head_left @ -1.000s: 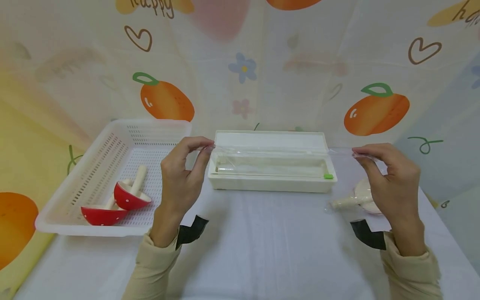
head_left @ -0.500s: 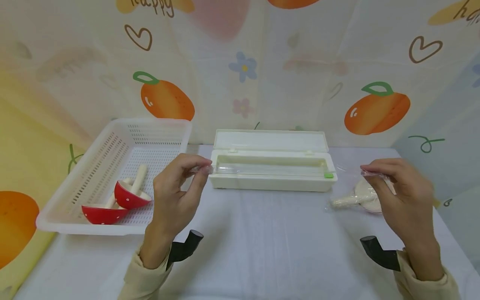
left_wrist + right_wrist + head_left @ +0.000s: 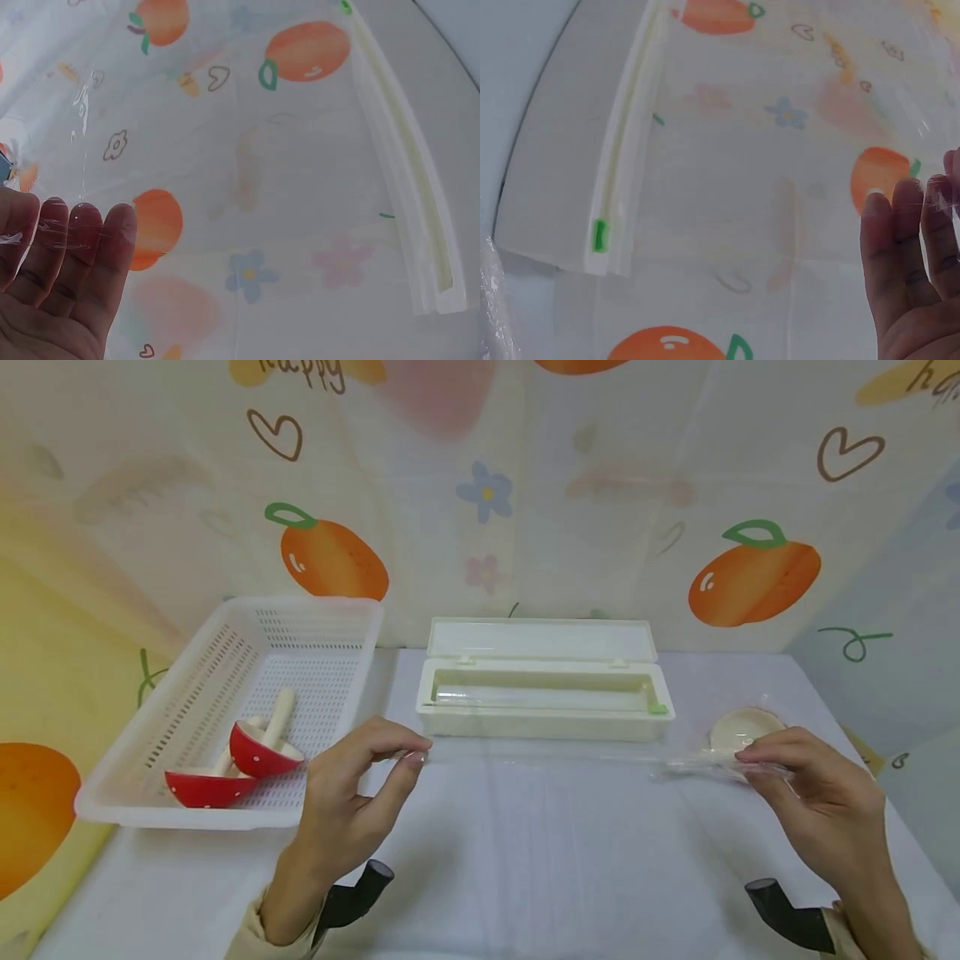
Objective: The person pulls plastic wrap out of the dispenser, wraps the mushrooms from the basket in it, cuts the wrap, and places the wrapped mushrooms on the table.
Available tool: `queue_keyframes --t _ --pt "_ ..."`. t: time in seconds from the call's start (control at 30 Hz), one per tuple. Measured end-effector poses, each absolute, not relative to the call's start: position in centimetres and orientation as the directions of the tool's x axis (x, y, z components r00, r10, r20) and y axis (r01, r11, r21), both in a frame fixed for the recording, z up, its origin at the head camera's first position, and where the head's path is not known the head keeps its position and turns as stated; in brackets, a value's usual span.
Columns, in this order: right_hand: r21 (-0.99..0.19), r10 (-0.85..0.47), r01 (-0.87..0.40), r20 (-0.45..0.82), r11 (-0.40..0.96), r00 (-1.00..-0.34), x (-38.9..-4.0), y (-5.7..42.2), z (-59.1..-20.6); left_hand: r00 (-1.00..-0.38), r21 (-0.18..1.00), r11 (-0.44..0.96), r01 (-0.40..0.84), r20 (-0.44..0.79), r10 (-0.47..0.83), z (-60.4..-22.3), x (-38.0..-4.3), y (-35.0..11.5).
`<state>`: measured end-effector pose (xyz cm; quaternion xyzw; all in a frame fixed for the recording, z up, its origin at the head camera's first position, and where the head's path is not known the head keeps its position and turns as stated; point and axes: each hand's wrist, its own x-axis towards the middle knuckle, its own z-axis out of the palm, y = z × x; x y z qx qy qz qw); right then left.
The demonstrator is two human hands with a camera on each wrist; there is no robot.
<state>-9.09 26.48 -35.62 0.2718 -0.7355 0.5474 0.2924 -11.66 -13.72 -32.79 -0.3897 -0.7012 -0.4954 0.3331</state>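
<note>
A thin sheet of clear cling film [image 3: 540,752] is stretched between my hands, low over the table in front of the dispenser. My left hand [image 3: 352,793] pinches its left edge between thumb and fingers; film also lies across those fingertips [image 3: 82,217] in the left wrist view. At the other edge, my right hand [image 3: 828,814] pinches the film close to a cream, round-topped toy mushroom [image 3: 745,725] wrapped in film, partly hidden behind the hand. The white cling film dispenser [image 3: 546,727] stands lid up at the back, with a green slide cutter [image 3: 657,709] at its right end.
A white perforated basket [image 3: 180,693] stands at the left, holding red toy mushrooms [image 3: 264,752] with white dots and pale stems. Behind the table [image 3: 555,868] hangs a fruit-printed curtain [image 3: 585,527]. The dispenser's raised lid [image 3: 542,639] leans toward it.
Both hands have come down and toward me, drawing the film away from above the dispenser to the space before it. My right hand has also moved right. Dispenser and basket stay put.
</note>
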Motion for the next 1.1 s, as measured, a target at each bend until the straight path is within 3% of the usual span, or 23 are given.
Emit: queue_keyframes --t 0.17,0.3,0.43,0.67,0.83,0.97,1.1 --pt "-0.597 -0.086 -0.776 0.779 0.202 -0.621 -8.8 26.1 -35.0 -0.404 0.379 0.156 0.912 0.897 0.178 -32.6 -11.5 -13.6" --pt "-0.530 -0.117 -0.844 0.846 -0.087 -0.519 -8.9 25.4 -34.8 -0.353 0.343 0.087 0.935 0.924 0.148 -32.9 -11.2 -13.7" --pt "-0.540 -0.173 -0.826 0.840 -0.162 -0.515 -8.3 25.3 -35.4 -0.337 0.339 0.025 0.940 0.922 0.188 -33.5 -10.6 -14.0" --pt "-0.671 -0.317 -0.737 0.719 -0.082 -0.619 -7.2 26.2 -38.7 -0.397 0.415 0.037 0.909 0.835 0.381 -35.3 -9.6 -14.4" --pt "-0.714 -0.389 -0.681 0.588 0.163 -0.709 -6.4 26.4 -41.0 -0.448 0.485 0.058 0.873 0.747 0.492 -37.3 -9.1 -14.6" --pt "-0.679 -0.425 -0.674 0.540 0.291 -0.727 -6.2 26.2 -42.4 -0.506 0.557 0.102 0.824 0.642 0.576 -38.8 -8.6 -14.9" --pt "-0.682 -0.478 -0.666 0.495 0.303 -0.725 -6.1 26.0 -43.3 -0.565 0.614 0.180 0.769 0.519 0.641 -40.1 -8.3 -15.2"
